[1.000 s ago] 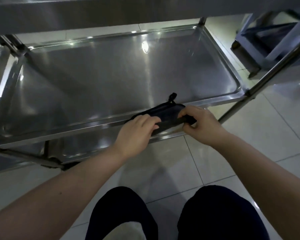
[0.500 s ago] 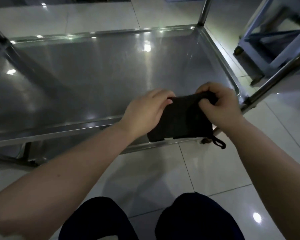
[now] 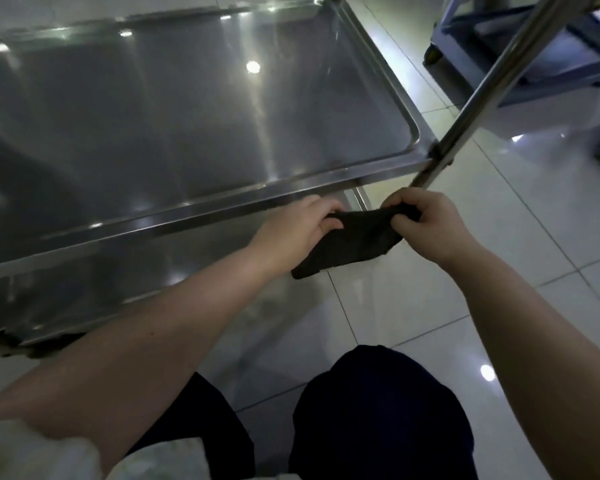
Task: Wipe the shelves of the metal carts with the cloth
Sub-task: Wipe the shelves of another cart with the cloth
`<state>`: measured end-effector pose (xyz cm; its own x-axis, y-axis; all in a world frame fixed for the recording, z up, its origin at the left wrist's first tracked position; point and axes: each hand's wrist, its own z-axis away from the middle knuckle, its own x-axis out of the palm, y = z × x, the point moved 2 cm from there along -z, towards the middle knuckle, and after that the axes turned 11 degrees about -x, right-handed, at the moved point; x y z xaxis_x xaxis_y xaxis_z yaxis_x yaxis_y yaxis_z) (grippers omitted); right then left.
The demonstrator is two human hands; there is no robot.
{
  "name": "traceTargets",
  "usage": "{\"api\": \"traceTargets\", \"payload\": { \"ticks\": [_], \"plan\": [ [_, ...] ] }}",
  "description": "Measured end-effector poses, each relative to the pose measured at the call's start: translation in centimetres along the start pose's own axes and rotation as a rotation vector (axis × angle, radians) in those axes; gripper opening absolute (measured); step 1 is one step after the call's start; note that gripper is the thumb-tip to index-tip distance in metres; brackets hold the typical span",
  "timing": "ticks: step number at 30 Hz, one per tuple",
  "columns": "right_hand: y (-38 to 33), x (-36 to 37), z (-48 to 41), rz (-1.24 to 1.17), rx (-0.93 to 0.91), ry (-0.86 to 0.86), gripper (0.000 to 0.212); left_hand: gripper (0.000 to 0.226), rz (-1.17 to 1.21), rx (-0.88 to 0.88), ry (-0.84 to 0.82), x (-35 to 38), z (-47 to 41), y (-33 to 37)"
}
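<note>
A dark cloth (image 3: 354, 240) hangs folded between my two hands, in front of the cart's near right corner and above the floor. My left hand (image 3: 298, 233) grips its left end with curled fingers. My right hand (image 3: 430, 226) pinches its right end. The metal cart's shiny middle shelf (image 3: 187, 116) fills the upper left, with a raised rim along its front edge. A lower shelf (image 3: 118, 271) shows beneath it.
The cart's slanted metal post (image 3: 482, 88) rises at the right corner. A blue-grey plastic cart (image 3: 520, 46) stands at the upper right. White floor tiles (image 3: 534, 254) surround the cart. My dark-trousered knees (image 3: 378, 410) are at the bottom.
My hands lifted the cloth off the shelf's front rim and drew it back toward me and lower. The view tilted down, so the upper shelf is out of sight.
</note>
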<state>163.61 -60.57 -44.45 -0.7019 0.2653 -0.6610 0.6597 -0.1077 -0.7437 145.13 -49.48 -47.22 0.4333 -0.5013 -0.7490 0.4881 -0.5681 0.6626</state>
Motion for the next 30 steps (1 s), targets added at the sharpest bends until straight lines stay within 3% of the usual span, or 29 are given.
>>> {"api": "traceTargets", "payload": {
  "ticks": [4, 10, 15, 20, 22, 25, 28, 30],
  "plan": [
    [4.7, 2.4, 2.0, -0.077, 0.087, -0.013, 0.034, 0.032, -0.064, 0.001, -0.149, 5.0, 0.1, -2.7],
    [10.5, 6.4, 2.1, -0.032, 0.098, -0.068, 0.025, 0.015, -0.132, -0.117, -0.187, 9.5, -1.7, -8.1],
    [12.3, 7.5, -5.2, 0.093, -0.003, 0.054, 0.032, 0.025, -0.187, -0.236, 0.048, 8.3, -8.1, -9.8],
    [14.8, 7.2, -10.8, 0.277, -0.153, 0.332, 0.033, 0.050, -0.175, -0.624, 0.315, 9.5, -16.1, -11.9],
    [16.4, 9.0, -10.3, 0.321, -0.244, 0.279, 0.036, 0.045, -0.198, -0.570, 0.379, 10.5, -17.0, -13.1],
    [19.6, 12.5, -8.7, 0.401, -0.254, 0.090, 0.038, 0.032, -0.198, -0.328, 0.226, 13.3, -15.8, -15.6],
    [22.0, 15.2, -7.1, 0.464, -0.209, -0.124, 0.037, 0.039, -0.304, -0.274, 0.056, 15.9, -12.8, -19.3],
    [22.8, 15.7, -6.4, 0.501, -0.266, -0.184, 0.030, 0.044, -0.327, -0.295, 0.130, 15.3, -10.7, -22.0]
  ]
}}
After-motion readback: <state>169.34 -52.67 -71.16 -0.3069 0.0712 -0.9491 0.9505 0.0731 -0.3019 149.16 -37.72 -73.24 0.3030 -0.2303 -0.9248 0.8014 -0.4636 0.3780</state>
